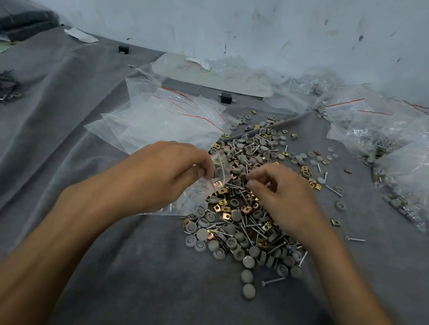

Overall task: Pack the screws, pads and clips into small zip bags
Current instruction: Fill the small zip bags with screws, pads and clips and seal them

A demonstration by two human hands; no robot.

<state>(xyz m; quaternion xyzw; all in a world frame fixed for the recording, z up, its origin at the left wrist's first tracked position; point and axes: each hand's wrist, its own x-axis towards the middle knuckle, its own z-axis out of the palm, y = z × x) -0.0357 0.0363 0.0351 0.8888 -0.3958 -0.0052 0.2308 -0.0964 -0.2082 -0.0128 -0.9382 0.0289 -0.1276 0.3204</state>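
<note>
The left hand (169, 167) pinches a small zip bag (219, 171) near its mouth, fingers clamped on the plastic, just above the pile (239, 233) of grey pads, brass clips and screws on the grey cloth (140, 274). The right hand (282, 195) hovers beside it with fingers curled and tips together, perhaps on a small part; I cannot tell. Beyond the pile, empty bags (166, 126) lie to the left and filled bags (423, 166) to the right.

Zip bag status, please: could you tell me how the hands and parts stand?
Left hand pinches small zip bag, above pile. Right hand curled over pile, grasp unclear. Nothing in the way.
</note>
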